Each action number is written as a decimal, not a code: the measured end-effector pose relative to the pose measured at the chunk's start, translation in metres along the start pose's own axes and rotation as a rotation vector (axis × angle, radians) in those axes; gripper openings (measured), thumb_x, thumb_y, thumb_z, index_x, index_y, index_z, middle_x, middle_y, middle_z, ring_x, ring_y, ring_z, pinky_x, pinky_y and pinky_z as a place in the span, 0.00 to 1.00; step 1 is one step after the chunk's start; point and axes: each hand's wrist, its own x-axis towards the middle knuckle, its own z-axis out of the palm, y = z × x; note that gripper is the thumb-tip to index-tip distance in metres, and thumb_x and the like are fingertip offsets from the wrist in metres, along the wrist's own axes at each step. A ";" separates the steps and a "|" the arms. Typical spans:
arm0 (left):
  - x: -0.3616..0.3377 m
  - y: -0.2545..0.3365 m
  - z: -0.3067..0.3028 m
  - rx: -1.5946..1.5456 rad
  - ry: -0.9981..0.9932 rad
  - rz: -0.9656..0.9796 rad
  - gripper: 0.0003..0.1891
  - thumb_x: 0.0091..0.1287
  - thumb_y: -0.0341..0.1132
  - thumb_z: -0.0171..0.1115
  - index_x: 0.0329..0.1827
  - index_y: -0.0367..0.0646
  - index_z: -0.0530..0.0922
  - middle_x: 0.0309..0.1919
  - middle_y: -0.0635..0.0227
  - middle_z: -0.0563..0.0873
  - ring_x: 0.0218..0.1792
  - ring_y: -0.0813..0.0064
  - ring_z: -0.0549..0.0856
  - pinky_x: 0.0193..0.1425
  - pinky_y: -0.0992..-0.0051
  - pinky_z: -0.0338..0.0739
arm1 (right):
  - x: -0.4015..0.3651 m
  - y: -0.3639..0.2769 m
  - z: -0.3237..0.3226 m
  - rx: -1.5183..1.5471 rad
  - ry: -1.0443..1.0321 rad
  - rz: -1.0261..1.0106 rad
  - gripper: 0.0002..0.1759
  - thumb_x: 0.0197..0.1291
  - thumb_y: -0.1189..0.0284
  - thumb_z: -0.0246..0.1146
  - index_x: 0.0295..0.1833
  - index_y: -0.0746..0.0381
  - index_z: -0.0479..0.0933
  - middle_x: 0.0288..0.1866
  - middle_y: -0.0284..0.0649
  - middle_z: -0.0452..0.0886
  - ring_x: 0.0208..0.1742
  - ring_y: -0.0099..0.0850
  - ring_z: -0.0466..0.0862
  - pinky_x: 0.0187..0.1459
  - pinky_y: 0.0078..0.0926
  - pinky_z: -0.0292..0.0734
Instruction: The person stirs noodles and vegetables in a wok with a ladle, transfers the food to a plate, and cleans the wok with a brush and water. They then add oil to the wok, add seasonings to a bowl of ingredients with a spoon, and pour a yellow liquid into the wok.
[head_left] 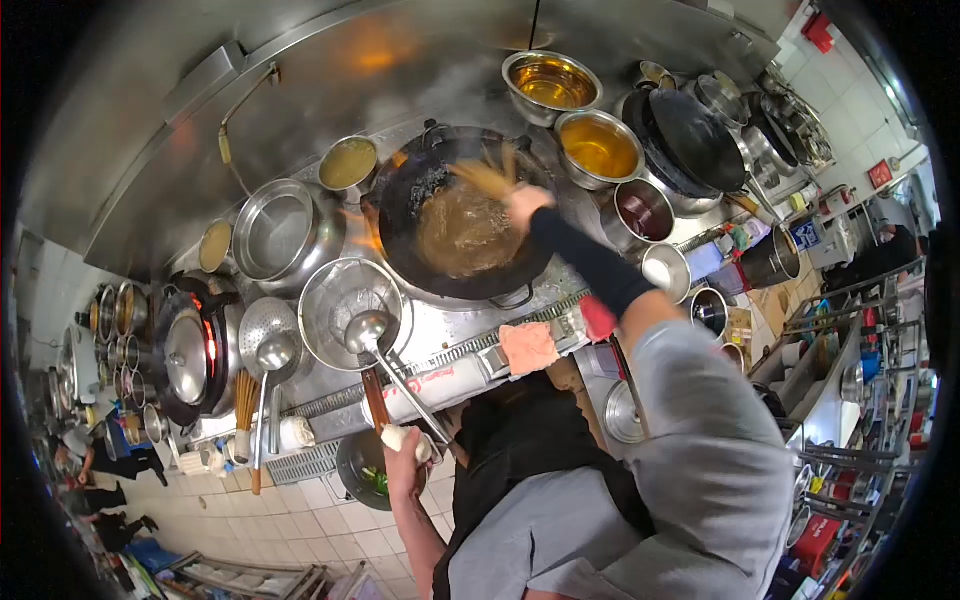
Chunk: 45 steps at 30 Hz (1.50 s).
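My right hand (525,205) grips a bamboo wok brush (485,180), its bristles spread and blurred over the large black wok (400,245). Brown, foamy liquid (465,230) swirls in the bottom of that wok. Low at the counter's front edge, my left hand (405,465) is closed on a bunched white cloth (408,441). Close by it are the wooden handle (375,400) of a wire strainer (340,300) and the long handle of a steel ladle (370,332). A dark round pan (350,460) with green pieces shows just beyond this hand.
Flames glow at the wok's left side and under a lidded wok (187,360) at far left. Steel bowls of yellow liquid (600,148) stand behind to the right. A pink cloth (528,347) lies on the front rail. Another person (885,250) is at far right.
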 end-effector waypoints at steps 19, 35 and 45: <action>0.020 0.042 0.157 -0.135 -0.059 -0.016 0.17 0.76 0.42 0.66 0.56 0.38 0.78 0.35 0.62 0.88 0.29 0.70 0.89 0.24 0.75 0.76 | -0.016 -0.057 0.019 0.339 -0.032 -0.077 0.17 0.65 0.64 0.61 0.54 0.63 0.83 0.39 0.62 0.87 0.45 0.59 0.88 0.51 0.55 0.83; 0.172 -0.007 0.317 -0.533 0.043 0.155 0.16 0.78 0.44 0.63 0.58 0.41 0.80 0.46 0.62 0.88 0.39 0.66 0.89 0.34 0.66 0.84 | -0.051 -0.131 0.006 0.173 -0.058 -0.392 0.20 0.65 0.72 0.58 0.62 0.65 0.79 0.43 0.62 0.87 0.41 0.54 0.92 0.41 0.47 0.88; 0.182 0.038 0.257 -0.154 0.357 0.168 0.13 0.72 0.42 0.70 0.37 0.42 0.79 0.24 0.70 0.80 0.17 0.78 0.76 0.16 0.76 0.67 | -0.015 -0.075 0.045 1.023 0.131 -0.044 0.23 0.60 0.63 0.73 0.57 0.62 0.82 0.45 0.57 0.89 0.49 0.56 0.89 0.51 0.47 0.84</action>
